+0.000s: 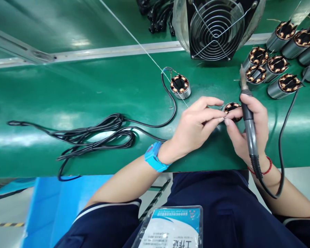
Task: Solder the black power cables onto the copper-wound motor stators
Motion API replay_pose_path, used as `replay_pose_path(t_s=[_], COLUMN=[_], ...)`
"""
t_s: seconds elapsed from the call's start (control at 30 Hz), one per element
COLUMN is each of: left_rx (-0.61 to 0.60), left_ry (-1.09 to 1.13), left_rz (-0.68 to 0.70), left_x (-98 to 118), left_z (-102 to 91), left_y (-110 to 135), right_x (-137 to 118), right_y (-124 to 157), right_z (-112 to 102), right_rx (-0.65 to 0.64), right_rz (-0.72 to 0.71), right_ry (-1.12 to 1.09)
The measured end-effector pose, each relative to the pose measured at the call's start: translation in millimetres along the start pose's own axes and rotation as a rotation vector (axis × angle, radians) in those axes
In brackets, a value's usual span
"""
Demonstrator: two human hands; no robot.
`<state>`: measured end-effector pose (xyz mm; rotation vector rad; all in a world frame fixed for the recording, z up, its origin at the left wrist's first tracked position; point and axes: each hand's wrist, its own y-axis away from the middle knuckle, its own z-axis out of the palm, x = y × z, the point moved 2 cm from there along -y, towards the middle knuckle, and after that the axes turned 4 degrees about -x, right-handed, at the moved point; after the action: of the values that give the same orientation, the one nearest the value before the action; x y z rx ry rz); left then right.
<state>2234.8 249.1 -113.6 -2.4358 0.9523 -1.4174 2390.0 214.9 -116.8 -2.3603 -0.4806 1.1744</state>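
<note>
A soldering iron [251,132] lies in my right hand [255,127], its tip pointing away from me. The thumb and finger of that hand also pinch at a thin wire end beside a motor stator [231,109]. My left hand [200,122] is closed in a pinch at the same spot, its fingertips meeting those of the right; what it grips is mostly hidden. The stator, with copper windings, stands partly covered by my fingers. Another stator [181,88], joined to a black cable [174,106], stands to the left of it. A strand of thin solder wire [134,38] runs down toward my left hand.
Bundled black cables [98,132] lie on the green bench at left. A fan with a wire guard [215,34] stands at the back. Several stators [284,86] are grouped at right, near the iron's cord [281,137]. Black connectors [160,19] lie behind the rail.
</note>
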Motion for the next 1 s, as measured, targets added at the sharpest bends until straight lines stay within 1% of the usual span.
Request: replay_pose_path(t_s=[0.03,0.1,0.2,0.33,0.47,0.53,0.6,0.73,0.83,0.9,1.0], left_rx=[-0.003,-0.015,-0.01,0.003,0.037,0.066,0.076,0.012,-0.014,-0.031,-0.055], left_ry=[-0.06,-0.141,-0.205,-0.22,-0.137,-0.136,-0.153,-0.136,-0.132,-0.159,-0.259], left_rz=[0.063,0.146,0.191,0.209,0.14,0.108,0.106,0.159,0.18,0.201,0.234], left_x=[0.7,1.4,1.3,2.1,2.3,2.0,2.4,5.6,6.7,5.7,2.2], left_z=[0.9,2.5,3.2,2.7,0.6,-0.6,-1.2,-0.4,-0.6,-0.8,-0.4], left_y=[1.2,2.7,2.8,1.2,-0.1,-0.4,-0.6,-1.5,-2.6,-2.8,-2.1], right_x=[0.5,2.0,5.7,7.5,6.7,5.9,5.0,5.0,6.2,7.5,10.1], right_y=[0.1,0.7,1.8,1.6,1.9,2.8,3.6,4.1,4.1,4.3,4.4], right_z=[0.0,0.5,1.6,1.3,-0.8,-1.1,-0.7,0.4,1.0,1.4,2.7], right_rx=[0.002,0.007,0.023,0.019,0.017,0.009,0.001,0.008,0.013,0.022,0.029], right_rz=[0.011,0.031,0.072,0.064,0.052,0.048,0.042,0.046,0.022,0.015,0.043], right_ry=[-0.016,-0.063,-0.169,-0.175,-0.138,-0.127,-0.12,-0.123,-0.131,-0.132,-0.172])
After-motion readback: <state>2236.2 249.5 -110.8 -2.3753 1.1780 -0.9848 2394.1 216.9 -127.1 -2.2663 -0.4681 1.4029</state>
